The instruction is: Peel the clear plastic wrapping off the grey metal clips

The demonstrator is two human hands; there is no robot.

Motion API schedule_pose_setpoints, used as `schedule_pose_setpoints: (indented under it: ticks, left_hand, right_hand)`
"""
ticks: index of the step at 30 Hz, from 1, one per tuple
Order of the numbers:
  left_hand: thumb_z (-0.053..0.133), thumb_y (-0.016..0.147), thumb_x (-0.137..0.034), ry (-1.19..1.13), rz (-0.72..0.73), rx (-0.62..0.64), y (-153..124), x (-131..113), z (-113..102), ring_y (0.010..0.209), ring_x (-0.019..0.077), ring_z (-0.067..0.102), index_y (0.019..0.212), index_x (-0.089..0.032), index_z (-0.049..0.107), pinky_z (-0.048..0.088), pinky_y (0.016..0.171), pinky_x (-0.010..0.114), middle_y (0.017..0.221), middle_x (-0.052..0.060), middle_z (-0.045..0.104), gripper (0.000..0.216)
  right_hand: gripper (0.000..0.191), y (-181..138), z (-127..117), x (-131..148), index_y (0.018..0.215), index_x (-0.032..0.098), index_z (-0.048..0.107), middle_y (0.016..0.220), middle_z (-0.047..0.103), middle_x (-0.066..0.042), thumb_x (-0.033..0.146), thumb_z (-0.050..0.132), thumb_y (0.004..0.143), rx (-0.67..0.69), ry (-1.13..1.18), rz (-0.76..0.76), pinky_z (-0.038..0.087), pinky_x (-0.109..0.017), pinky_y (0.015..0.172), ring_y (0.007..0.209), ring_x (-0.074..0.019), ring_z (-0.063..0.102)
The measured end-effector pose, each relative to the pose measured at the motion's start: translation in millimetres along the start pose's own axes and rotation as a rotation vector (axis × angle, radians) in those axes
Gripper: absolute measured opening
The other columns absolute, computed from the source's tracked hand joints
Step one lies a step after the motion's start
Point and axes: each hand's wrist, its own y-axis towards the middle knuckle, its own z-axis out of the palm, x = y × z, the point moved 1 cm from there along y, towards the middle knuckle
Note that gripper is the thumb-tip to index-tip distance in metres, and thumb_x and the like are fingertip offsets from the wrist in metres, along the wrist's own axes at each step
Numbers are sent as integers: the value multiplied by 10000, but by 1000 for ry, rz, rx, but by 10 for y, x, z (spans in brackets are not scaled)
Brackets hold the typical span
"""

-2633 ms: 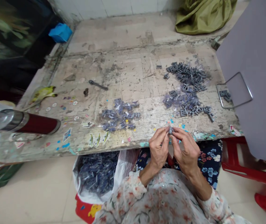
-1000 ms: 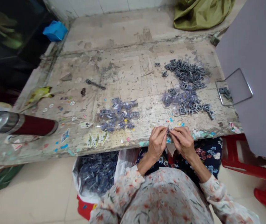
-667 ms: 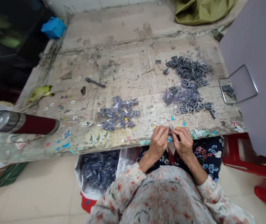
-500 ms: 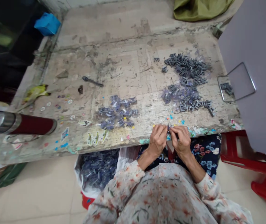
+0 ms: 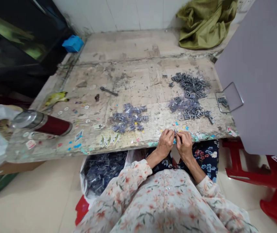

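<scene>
Head view: the left hand [image 5: 165,143] and the right hand [image 5: 184,143] meet at the near edge of the workbench [image 5: 138,72], thumbs and fingers drawn together and pinched on one small grey piece [image 5: 175,132]. The piece sits right between the two sets of fingertips, mostly covered by them; whether film wraps it cannot be told.

Judging by the similar pieces lying about, it should be very light and stiff, probably moulded plastic, with thin bars that might snap if bent hard. Its broader sides would likely give the surest hold, gripped with thumb and forefinger pads, with little pressure on the slim bars.

Ahead of the fingertips and to their right lies a heap of bare grey pieces [image 5: 192,82]; nearer the fingers, bluish clear packets [image 5: 187,104] spread against it. These packets look soft and slick, likely to slide on one another, so a pinch through the film onto the hard part inside should hold better than a loose corner. Left of the fingers, a little ahead, is a cluster of filled packets [image 5: 128,117]. Below the bench edge, left of the hands, a white sack [image 5: 83,181] holds many more. A flask [image 5: 53,125] stands far to the fingers' left, lying on its side.
</scene>
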Motion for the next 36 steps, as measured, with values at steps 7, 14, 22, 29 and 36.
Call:
schedule_pose_setpoints:
  ticks: [7, 14, 22, 29, 36]
  left_hand:
    - [433, 950, -143, -292, -113, -17, 66, 69, -186, 832, 197, 545, 932, -148, 667, 500, 745, 329, 850, 76, 609, 235]
    - [503, 873, -150, -431, -374, -221, 145, 639, -566, 716, 172, 646, 975, -149, 726, 512, 708, 305, 766, 61, 700, 244]
    - [615, 840, -462, -1018, -820, -46, 206, 446, -587, 623, 173, 683, 1232, -117, 627, 568, 633, 304, 780, 58, 727, 522]
    - [536, 893, -374, -669, -810, -236, 203, 662, -578, 605, 142, 630, 1005, -143, 727, 534, 644, 286, 785, 51, 695, 320]
    - [541, 892, -266, -94, -605, -470, 280, 921, -817, 949, 206, 640, 1261, -147, 606, 539, 832, 367, 1296, 171, 531, 393]
  right_hand:
    - [149, 171, -201, 9, 979, 194, 666, 860, 669, -59, 205, 523, 940, 158, 38, -107, 507, -346, 768, 843, -195, 587]
    - [187, 622, -272, -229, 899, 188, 686, 860, 677, -60, 292, 535, 930, 70, 180, 126, 513, -322, 734, 827, -184, 622]
    - [160, 625, 8, 192, 836, 196, 681, 808, 679, -34, 283, 564, 903, 166, 385, 226, 506, -253, 631, 755, -154, 636]
    - [163, 701, -2, -54, 936, 191, 655, 826, 679, -42, 325, 564, 913, 78, 148, 288, 511, -297, 680, 714, -169, 624]
    - [144, 961, -157, -503, 959, 182, 662, 982, 606, -124, 267, 581, 875, 30, -376, 181, 451, -342, 704, 940, -261, 532]
